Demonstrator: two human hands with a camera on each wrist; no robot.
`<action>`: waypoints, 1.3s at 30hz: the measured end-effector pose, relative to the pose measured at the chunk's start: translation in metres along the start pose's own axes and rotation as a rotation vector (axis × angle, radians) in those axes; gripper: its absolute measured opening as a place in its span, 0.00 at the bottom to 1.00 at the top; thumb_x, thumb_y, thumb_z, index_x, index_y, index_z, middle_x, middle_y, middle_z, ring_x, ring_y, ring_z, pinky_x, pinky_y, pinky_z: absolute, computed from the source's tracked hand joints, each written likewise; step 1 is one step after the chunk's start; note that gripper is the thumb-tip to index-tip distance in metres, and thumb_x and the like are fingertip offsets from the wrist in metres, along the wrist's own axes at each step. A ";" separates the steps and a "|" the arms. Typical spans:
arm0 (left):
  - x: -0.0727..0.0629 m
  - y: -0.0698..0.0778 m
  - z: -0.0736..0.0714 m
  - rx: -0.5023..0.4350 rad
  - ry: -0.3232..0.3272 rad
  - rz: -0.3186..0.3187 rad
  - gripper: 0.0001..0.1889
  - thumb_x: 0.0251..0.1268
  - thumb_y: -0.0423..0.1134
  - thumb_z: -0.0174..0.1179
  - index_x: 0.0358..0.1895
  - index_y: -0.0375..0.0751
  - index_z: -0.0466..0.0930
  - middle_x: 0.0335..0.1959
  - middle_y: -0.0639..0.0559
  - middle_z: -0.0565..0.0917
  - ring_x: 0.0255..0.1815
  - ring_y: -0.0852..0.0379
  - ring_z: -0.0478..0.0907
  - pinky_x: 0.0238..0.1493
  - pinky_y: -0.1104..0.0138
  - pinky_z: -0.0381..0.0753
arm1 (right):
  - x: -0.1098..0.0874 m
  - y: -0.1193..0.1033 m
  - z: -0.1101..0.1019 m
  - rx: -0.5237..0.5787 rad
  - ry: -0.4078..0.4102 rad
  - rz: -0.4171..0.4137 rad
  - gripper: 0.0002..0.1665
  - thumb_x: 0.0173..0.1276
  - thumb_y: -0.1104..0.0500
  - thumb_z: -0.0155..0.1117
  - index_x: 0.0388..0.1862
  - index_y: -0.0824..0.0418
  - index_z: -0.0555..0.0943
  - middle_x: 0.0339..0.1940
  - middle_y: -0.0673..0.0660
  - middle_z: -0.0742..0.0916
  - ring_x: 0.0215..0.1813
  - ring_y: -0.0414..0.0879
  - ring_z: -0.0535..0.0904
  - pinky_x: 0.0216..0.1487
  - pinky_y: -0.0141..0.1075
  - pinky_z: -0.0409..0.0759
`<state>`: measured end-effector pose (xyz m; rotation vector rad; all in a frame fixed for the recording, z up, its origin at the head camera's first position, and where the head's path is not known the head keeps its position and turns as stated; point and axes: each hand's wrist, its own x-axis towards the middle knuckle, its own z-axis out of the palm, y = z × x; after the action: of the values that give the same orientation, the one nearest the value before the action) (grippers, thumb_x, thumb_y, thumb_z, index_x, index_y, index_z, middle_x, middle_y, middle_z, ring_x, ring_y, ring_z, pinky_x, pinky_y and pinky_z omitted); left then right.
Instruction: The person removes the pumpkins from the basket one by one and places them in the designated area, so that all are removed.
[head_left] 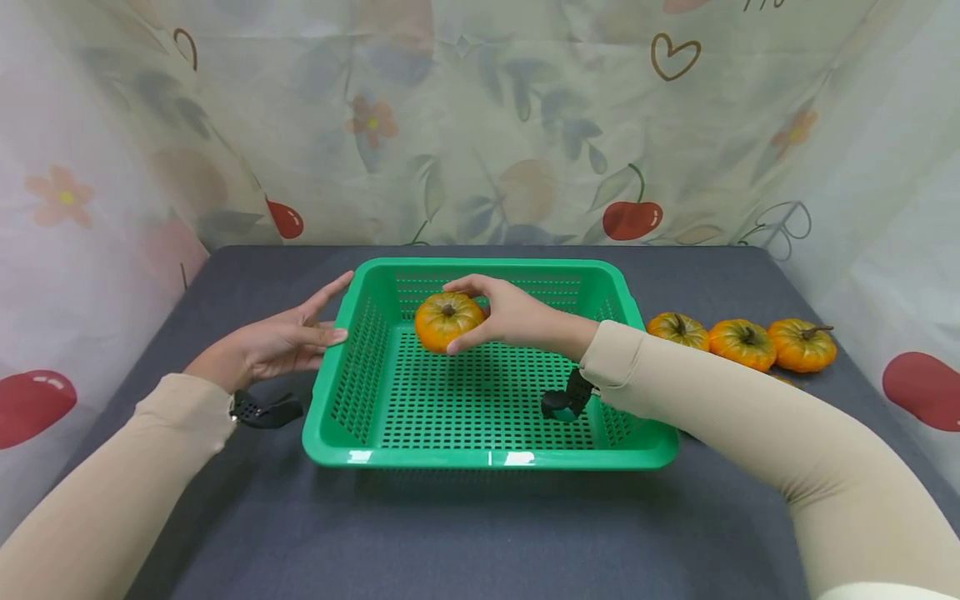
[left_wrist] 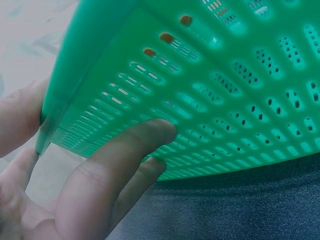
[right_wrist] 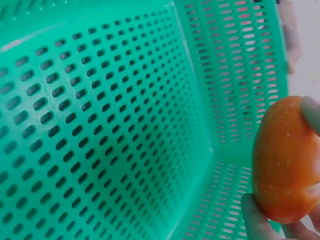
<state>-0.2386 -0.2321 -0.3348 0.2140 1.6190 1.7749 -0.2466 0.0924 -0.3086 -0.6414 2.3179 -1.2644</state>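
A green perforated plastic basket (head_left: 487, 458) sits in the middle of the table. Inside its outline, toward the left part, my right hand (head_left: 510, 312) grips a small orange pumpkin (head_left: 447, 321) between thumb and fingers, stem up. The right wrist view shows the pumpkin's smooth orange side (right_wrist: 285, 160) close by the basket's wall, with fingertips at its edges. My left hand (head_left: 281, 342) is at the basket's left rim, thumb and index finger spread apart along it. In the left wrist view its other fingers (left_wrist: 120, 160) lie against the outer wall.
Several more small pumpkins (head_left: 742, 343) stand on the dark table (head_left: 480, 533) to the basket's right, some partly behind the right sleeve (head_left: 720, 417). Patterned cloth (head_left: 465, 125) hangs behind and along both sides of the table.
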 end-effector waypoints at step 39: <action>-0.002 0.002 0.002 0.011 0.004 -0.007 0.49 0.71 0.28 0.53 0.74 0.81 0.33 0.72 0.36 0.58 0.53 0.49 0.83 0.53 0.53 0.83 | -0.128 -0.026 -0.076 -0.125 0.190 -0.020 0.45 0.56 0.56 0.77 0.71 0.42 0.67 0.69 0.48 0.70 0.65 0.56 0.73 0.59 0.44 0.80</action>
<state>-0.2369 -0.2316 -0.3315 0.2103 1.6308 1.7627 -0.1809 0.2044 -0.2308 -0.6093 2.5684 -1.2446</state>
